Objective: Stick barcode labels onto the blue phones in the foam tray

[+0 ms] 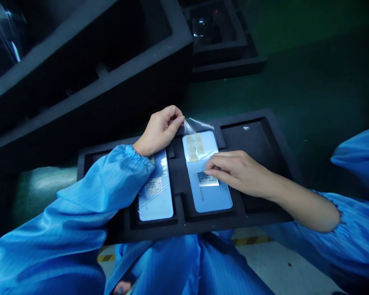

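Note:
A black foam tray (258,123) with three slots lies across my lap. A light blue phone (210,196) lies face down in the middle slot, and a second one (156,196) lies in the left slot. My left hand (160,129) pinches the corner of a clear plastic film (198,127) that lifts off the top of the middle phone. My right hand (236,170) presses its fingertips on the middle phone beside a small label (207,180). The right slot holds nothing.
Large stacked black foam trays (89,69) rise at the left and behind. Another black tray (221,37) sits further back on the green bench (310,73). The floor with a yellow-black stripe (249,241) shows below my knees.

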Available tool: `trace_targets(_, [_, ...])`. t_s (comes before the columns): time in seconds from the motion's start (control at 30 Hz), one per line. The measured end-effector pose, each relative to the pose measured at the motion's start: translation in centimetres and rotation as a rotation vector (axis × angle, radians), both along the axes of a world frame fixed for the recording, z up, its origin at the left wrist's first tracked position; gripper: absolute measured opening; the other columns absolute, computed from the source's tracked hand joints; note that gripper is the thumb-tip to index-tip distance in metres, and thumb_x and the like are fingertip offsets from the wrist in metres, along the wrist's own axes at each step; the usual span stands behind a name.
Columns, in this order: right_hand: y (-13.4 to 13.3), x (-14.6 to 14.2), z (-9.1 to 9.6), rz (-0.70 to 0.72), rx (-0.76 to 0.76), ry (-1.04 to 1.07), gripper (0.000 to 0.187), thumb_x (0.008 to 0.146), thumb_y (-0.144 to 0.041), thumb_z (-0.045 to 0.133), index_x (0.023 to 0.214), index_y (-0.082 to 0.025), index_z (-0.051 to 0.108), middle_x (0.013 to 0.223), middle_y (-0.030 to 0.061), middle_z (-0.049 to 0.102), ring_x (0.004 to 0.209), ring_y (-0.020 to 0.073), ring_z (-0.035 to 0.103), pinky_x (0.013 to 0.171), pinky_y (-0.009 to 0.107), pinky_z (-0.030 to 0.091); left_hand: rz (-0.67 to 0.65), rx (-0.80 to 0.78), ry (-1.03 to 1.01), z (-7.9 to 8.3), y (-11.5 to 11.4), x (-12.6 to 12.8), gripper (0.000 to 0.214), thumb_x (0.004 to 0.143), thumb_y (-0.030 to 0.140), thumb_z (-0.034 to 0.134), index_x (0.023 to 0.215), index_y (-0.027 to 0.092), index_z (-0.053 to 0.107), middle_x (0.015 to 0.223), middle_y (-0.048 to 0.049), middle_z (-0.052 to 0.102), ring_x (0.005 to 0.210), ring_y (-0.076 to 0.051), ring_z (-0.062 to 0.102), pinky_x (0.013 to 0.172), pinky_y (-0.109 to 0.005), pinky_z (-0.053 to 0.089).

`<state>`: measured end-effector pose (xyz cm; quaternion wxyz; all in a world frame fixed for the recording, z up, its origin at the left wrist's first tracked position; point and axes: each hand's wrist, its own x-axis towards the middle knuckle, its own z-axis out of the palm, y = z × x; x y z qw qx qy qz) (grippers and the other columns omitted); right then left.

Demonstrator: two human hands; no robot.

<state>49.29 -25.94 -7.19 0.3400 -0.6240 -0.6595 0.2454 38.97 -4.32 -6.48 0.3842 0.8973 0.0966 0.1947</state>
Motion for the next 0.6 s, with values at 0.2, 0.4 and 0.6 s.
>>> trace_targets(0.2, [0.05,-0.11,0.37,0.006,-0.069,-0.008,0.019,0.094,-0.022,0.049,0.079,-0.014,0.059,0.073,-0.0012,0.056,0.067,0.0094,0.049,0.062,0.023,0.033,0.0,-0.036,-0.014,-0.12,0.14,0.07,0.013,0.088,0.024,0.054,0.079,0.015,0.057,0.072,-0.001,0.058,0.063,-0.011,0.05,0.058,-0.021,0.038])
trace_targets(0.4, [0.02,-0.1,0.37,0.008,-0.083,-0.017,0.017,0.093,-0.02,0.05,0.081,-0.014,0.059,0.074,-0.0022,0.055,0.067,0.0086,0.049,0.062,0.023,0.034,-0.003,-0.048,-0.028,-0.06,0.17,0.11,0.012,0.087,0.022,0.054,0.079,0.014,0.057,0.072,-0.0008,0.058,0.064,-0.011,0.051,0.059,-0.021,0.039])
trace_targets(0.6, [0.15,-0.04,0.61,0.011,-0.111,-0.018,0.019,0.094,-0.022,0.048,0.079,-0.014,0.058,0.073,-0.0012,0.054,0.067,0.0095,0.048,0.062,0.023,0.033,-0.001,-0.047,-0.02,0.17,0.11,0.02,0.011,0.086,0.02,0.054,0.077,0.014,0.056,0.07,-0.0005,0.057,0.063,-0.01,0.051,0.059,-0.02,0.039])
